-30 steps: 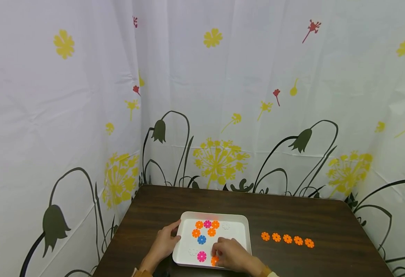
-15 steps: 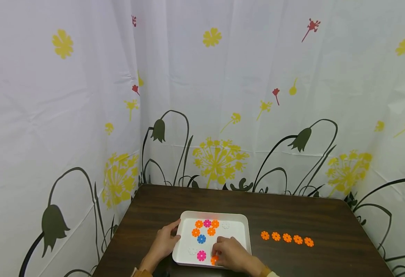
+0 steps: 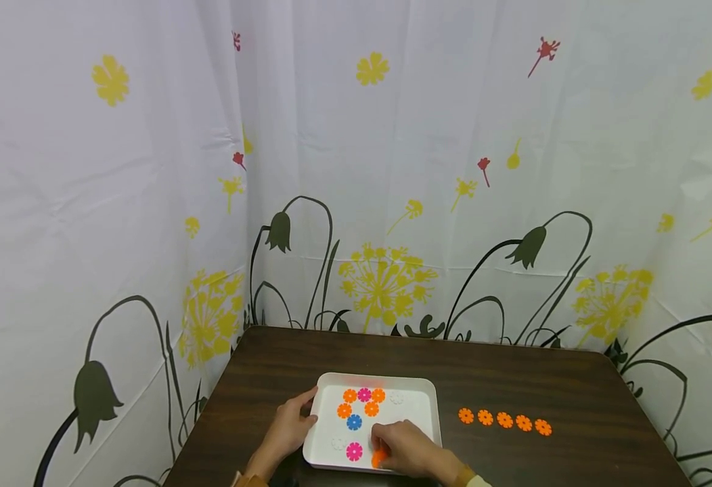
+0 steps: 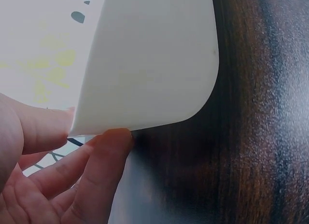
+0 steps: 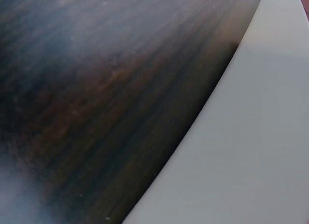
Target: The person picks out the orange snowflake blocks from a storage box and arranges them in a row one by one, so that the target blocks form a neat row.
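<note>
A white rectangular tray (image 3: 418, 414) lies on the dark wooden table. My left hand (image 3: 291, 424) grips its left edge; in the left wrist view the thumb (image 4: 43, 130) is at the rim and the fingertips touch the outer wall (image 4: 154, 55). My right hand (image 3: 409, 446) is over the tray's near right part, its curled fingers pinching an orange flower-shaped disc (image 3: 377, 460) that they partly hide. Left of it is a pink disc (image 3: 354, 452). A blue disc (image 3: 354, 422) lies mid-tray. The right wrist view shows mainly the tray wall (image 5: 241, 137), with the fingers hidden.
Several orange discs and one pink disc (image 3: 364, 394) lie in the tray's far part. Two clear discs are in it too, one at far right (image 3: 396, 398), one at near left (image 3: 339, 444). A row of orange discs (image 3: 505, 420) lies right of the tray. Behind hangs a patterned curtain (image 3: 392, 149).
The right hand's fingers have drawn together and shifted slightly over the orange disc, which now looks tilted. The left hand and the tray have stayed in place.
</note>
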{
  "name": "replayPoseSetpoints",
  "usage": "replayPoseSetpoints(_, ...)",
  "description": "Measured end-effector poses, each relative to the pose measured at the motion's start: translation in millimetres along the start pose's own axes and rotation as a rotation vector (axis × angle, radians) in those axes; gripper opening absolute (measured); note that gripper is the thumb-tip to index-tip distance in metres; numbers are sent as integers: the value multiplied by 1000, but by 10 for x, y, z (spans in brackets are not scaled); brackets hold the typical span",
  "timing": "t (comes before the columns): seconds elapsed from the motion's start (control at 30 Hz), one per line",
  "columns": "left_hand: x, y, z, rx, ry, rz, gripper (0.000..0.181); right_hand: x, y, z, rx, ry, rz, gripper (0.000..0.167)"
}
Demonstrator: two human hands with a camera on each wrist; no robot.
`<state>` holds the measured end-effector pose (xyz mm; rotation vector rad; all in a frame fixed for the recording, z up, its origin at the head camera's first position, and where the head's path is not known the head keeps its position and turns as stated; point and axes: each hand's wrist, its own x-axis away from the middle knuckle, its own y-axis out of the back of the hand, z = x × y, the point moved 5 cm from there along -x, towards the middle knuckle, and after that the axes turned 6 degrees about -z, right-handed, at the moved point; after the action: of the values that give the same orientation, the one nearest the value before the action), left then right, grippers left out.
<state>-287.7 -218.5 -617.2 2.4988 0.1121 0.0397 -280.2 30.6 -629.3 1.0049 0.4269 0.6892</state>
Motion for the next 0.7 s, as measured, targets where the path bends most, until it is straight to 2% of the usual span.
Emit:
replayPoseSetpoints(0.23, 18, 3, -18, 15, -26, 1, 58, 9, 30, -4, -17, 58, -5, 14)
replayPoseSetpoints(0.5, 10, 5, -28, 15, -8, 5, 58, 62, 184, -113, -57, -8, -120, 12)
replayPoseSetpoints(0.7, 12, 15, -26, 6, -10, -4, 59, 123, 358, -148, -100, -56, -124, 10)
